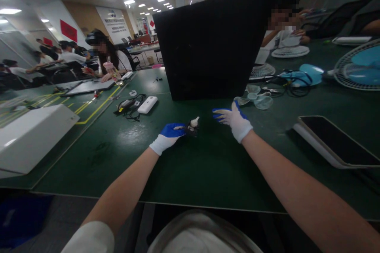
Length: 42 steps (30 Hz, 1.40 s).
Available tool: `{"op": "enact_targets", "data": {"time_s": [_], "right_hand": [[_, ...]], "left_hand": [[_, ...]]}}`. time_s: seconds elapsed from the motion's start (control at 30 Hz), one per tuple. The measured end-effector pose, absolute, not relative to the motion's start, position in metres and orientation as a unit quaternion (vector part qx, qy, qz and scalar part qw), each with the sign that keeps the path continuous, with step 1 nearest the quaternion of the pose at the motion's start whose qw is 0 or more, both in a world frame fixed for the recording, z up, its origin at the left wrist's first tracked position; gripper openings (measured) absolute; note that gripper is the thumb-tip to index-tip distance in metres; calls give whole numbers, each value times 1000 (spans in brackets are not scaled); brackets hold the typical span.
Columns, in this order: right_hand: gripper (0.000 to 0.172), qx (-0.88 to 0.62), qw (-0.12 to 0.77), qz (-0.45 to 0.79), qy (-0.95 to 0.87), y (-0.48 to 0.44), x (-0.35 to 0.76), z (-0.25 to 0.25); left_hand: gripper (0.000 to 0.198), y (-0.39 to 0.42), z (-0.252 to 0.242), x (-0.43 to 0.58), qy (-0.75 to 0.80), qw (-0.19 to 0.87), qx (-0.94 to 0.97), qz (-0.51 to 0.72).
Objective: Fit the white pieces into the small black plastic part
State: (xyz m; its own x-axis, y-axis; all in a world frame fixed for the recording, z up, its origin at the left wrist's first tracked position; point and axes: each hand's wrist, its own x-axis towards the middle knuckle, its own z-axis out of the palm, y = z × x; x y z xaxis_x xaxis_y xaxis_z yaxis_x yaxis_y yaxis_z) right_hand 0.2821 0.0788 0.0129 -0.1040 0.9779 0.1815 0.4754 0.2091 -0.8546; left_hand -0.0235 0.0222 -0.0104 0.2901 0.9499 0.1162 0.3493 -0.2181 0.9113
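Note:
My left hand (171, 132), in a white glove with blue coating, is closed on a small dark part (192, 129) with a cream-coloured tip, just above or on the green table. It looks like a little fan motor, but its details are blurred. To the right, my gloved right hand (233, 118) is held over the table with its fingers spread and nothing in them. Just beyond that hand lies a clear fan blade (253, 97), apart from the fingers as far as I can tell.
A large black box-like panel (213, 43) stands ahead. A white device (147, 104) and black cables (130, 106) lie left of it. A white box (32, 138) is at far left, a tablet-like device (341, 140) at right. Fan guards (360, 67) and co-workers are further back.

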Motion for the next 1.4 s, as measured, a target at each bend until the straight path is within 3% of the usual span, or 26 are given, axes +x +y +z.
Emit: {"op": "enact_targets", "data": {"time_s": [0.1,0.27,0.53,0.8,1.4], "right_hand": [[113,-579,340,393,-628,94,303,16],[119,-492,439,493,-568,83,311,14],[103,-335,511,688,-393,71,301,5],[96,-325,501,717,-359,62,290,13],[104,-311,481,729,-374,74,292,6]], "left_hand": [[31,23,-11,-26,469,408,698,355],[31,20,-11,-31,465,384,713,358],[32,15,-8,-36,477,399,708,333],[31,19,-10,-37,465,404,713,336],[33,21,-13,-38,456,397,707,366]]}}
